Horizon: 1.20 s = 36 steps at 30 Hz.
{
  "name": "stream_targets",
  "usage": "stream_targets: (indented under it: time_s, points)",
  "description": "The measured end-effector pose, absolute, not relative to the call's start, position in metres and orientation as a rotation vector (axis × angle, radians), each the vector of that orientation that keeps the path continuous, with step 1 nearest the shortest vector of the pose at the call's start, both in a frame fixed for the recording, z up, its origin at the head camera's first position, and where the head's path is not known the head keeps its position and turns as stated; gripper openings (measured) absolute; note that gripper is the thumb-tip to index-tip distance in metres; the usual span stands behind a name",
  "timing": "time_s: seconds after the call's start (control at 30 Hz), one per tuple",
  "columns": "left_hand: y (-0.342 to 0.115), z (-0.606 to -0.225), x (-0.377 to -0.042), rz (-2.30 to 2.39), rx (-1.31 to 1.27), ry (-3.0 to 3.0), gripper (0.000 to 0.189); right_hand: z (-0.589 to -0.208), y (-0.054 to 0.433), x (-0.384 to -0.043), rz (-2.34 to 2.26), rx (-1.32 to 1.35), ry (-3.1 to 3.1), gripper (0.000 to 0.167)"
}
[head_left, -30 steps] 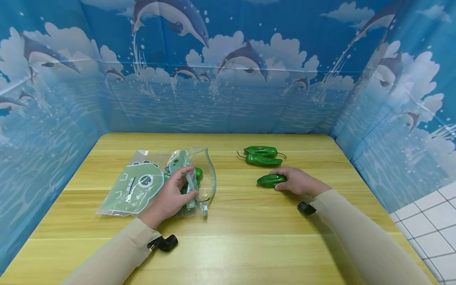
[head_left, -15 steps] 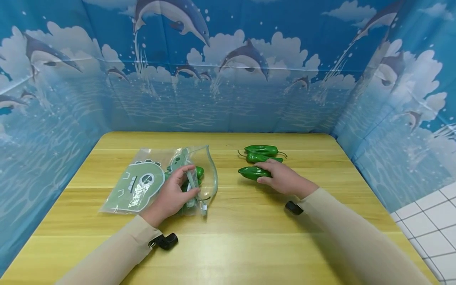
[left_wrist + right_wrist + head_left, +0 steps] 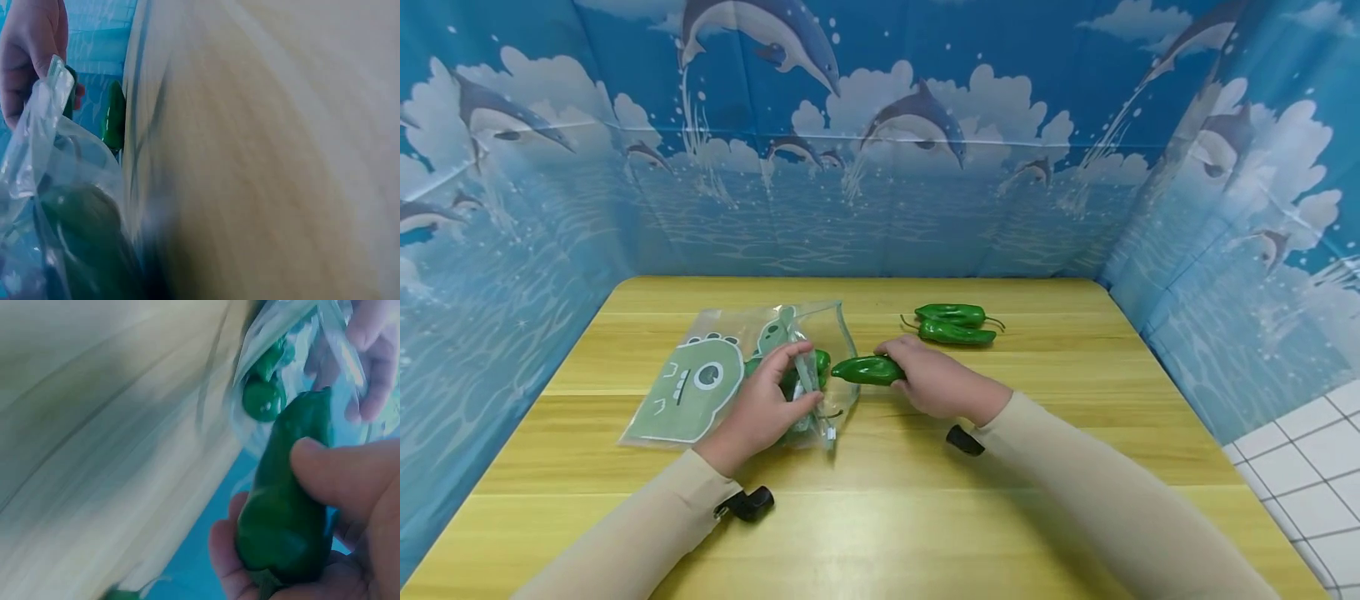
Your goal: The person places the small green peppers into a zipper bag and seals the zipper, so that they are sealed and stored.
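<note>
My right hand (image 3: 943, 383) grips a green pepper (image 3: 867, 370) around its stem end, its tip pointing left at the mouth of the bag. In the right wrist view, the thumb lies along one side of this pepper (image 3: 284, 512) with the fingers curled beneath. The clear zip bag (image 3: 681, 396), printed with a pale green cartoon monster, lies on the left of the table. My left hand (image 3: 760, 417) pinches the upper edge of its mouth between thumb and fingers, keeping the mouth apart. Inside the bag are green peppers (image 3: 262, 397), partly hidden by the hand and print.
Two more green peppers, one farther back (image 3: 951, 314) and one in front (image 3: 957, 333), lie side by side at the back right of the wooden table (image 3: 895, 525). A blue dolphin-print curtain (image 3: 880, 217) encloses its back and sides.
My right hand has carried the pepper leftward off the right part of the table to the bag's mouth. The left hand has stayed at the bag's edge.
</note>
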<state>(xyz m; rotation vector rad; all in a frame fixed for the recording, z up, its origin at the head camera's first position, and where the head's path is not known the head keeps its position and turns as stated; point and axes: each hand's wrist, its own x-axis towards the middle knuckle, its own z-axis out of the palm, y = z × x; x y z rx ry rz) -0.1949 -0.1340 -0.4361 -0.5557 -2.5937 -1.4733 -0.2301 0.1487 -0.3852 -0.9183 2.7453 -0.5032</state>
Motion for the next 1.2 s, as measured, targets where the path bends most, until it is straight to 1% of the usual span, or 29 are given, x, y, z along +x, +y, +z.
stream_targets:
  time_s: [0.2, 0.47, 0.8, 0.9, 1.07, 1.2]
  points:
    - [-0.131, -0.427, -0.191, -1.332, -0.551, -2.662, 0.07, -0.387, 0.131, -0.226, -0.418, -0.885, 2.768, 0.048]
    - [-0.13, -0.42, -0.19, -1.253, -0.592, -2.688, 0.072, -0.391, 0.123, -0.223, -0.401, -0.874, 2.777, 0.044]
    - [-0.15, -0.412, -0.196, -1.429, -0.692, -2.748, 0.072, -0.394, 0.121, -0.222, -0.368, -0.879, 2.803, 0.046]
    - [-0.158, -0.413, -0.2, -1.417, -0.71, -2.796, 0.078, -0.394, 0.121, -0.223, -0.357, -0.874, 2.81, 0.045]
    - [-0.166, -0.42, -0.206, -1.346, -0.711, -2.828, 0.076, -0.393, 0.118, -0.223, -0.362, -0.872, 2.823, 0.041]
    - [-0.165, -0.428, -0.209, -1.337, -0.71, -2.804, 0.082, -0.394, 0.115, -0.223, -0.382, -0.877, 2.84, 0.037]
